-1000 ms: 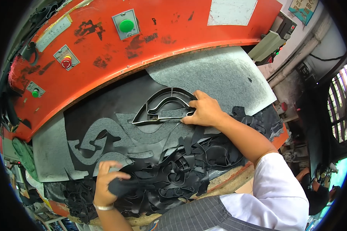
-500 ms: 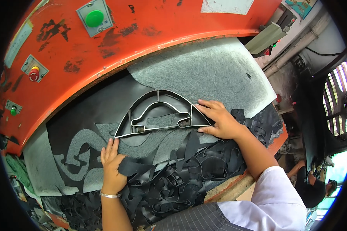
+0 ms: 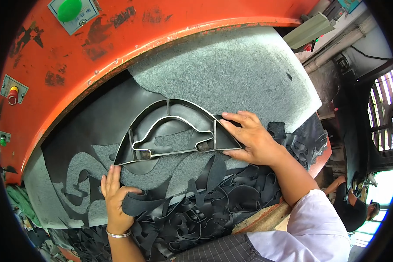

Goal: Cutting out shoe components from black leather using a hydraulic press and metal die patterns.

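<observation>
A steel cutting die point(image 3: 168, 114), a half-moon outline with a smaller curved shape inside, lies on a black leather sheet point(image 3: 96, 113) whose lower part has holes cut through it. My right hand point(image 3: 253, 137) grips the die's right corner, fingers along the curved edge and thumb below the straight edge. At the die's left corner, my left hand point(image 3: 118, 201) rests with outstretched fingertips touching the metal. Its thumb lies apart, on a loose strip of black leather point(image 3: 146, 201). Beneath the leather is a worn pale grey board point(image 3: 222, 65).
Tangled black leather offcuts point(image 3: 187, 222) are heaped along the near edge. An orange machine body point(image 3: 139, 26) spans the far side, with a green button point(image 3: 69, 9) and a red stop button point(image 3: 13, 95). Another person point(image 3: 353, 207) is at the far right.
The view has shifted, so the orange machine sits further up and left. Both hands stay at the die's corners, and the die shows little change against the leather.
</observation>
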{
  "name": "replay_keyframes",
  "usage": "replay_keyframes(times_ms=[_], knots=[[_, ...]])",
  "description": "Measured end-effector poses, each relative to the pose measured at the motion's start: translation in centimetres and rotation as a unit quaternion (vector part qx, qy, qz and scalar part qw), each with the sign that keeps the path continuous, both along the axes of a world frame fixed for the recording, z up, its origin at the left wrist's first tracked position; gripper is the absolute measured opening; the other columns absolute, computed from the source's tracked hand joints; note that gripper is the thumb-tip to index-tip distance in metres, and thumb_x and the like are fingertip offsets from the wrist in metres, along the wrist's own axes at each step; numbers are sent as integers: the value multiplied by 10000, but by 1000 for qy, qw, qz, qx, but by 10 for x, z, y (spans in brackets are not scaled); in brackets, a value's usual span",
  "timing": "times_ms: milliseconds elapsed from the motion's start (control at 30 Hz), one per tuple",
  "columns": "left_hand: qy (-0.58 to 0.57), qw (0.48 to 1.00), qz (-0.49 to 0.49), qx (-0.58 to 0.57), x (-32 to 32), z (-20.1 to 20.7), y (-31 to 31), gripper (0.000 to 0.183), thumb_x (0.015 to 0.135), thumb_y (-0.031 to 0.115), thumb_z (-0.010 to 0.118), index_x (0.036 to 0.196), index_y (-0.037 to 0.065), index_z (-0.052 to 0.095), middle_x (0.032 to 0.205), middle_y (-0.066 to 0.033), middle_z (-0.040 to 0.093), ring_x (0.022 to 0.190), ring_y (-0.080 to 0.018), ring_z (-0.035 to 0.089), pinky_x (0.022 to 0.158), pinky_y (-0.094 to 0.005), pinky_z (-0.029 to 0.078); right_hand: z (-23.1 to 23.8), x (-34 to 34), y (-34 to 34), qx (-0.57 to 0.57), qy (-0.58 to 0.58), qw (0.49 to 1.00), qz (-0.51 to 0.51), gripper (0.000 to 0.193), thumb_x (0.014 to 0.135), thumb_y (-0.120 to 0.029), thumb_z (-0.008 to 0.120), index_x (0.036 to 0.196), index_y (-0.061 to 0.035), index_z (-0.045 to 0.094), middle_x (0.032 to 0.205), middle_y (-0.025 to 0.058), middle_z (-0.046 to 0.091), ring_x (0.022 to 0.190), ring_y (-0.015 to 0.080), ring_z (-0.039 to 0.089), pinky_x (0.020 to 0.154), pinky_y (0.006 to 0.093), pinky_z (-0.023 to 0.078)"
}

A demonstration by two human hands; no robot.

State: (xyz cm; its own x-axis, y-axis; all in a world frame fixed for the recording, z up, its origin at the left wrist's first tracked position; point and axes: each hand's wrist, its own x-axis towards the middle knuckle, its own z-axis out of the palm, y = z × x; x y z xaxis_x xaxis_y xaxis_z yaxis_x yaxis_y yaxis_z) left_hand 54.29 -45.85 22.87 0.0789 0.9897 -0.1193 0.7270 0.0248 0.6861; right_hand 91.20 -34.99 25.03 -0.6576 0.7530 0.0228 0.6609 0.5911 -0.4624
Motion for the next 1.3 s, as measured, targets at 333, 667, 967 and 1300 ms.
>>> replay_keyframes(times_ms=[333, 667, 967, 1300], knots=[[-18, 1000, 1, 7, -5, 1, -3, 267, 734, 363, 707, 737, 96, 716, 1404, -214, 490, 1343, -378, 404, 1140, -521, 132, 3, -4, -2, 1, -6, 1000, 3, 720, 761, -271, 756, 1345, 32, 462, 1186, 159, 616, 1291, 300, 442, 1076, 534, 274], [-21, 999, -22, 22, -7, -1, -5, 315, 736, 416, 699, 725, 102, 721, 1348, -177, 553, 1323, -351, 432, 1137, -536, 120, 8, 2, -1, -4, -15, 1000, 6, 729, 737, -224, 770, 1343, 43, 463, 1154, 137, 637, 1309, 288, 444, 1077, 535, 269], [-9, 998, -45, 30, -8, -4, -6, 380, 737, 495, 688, 718, 117, 720, 1327, -143, 580, 1316, -360, 441, 1129, -563, 110, 6, 11, 0, -23, 3, 999, 27, 756, 701, -206, 790, 1326, 77, 471, 1309, 231, 542, 1230, 348, 522, 1055, 502, 342], [8, 998, -49, 32, -3, -2, -7, 345, 767, 457, 671, 739, 118, 725, 1335, -156, 572, 1329, -376, 426, 1135, -560, 98, 7, 16, -2, -15, 25, 999, 20, 758, 700, -182, 791, 1334, 68, 460, 1327, 237, 521, 1201, 374, 531, 1021, 465, 403]])
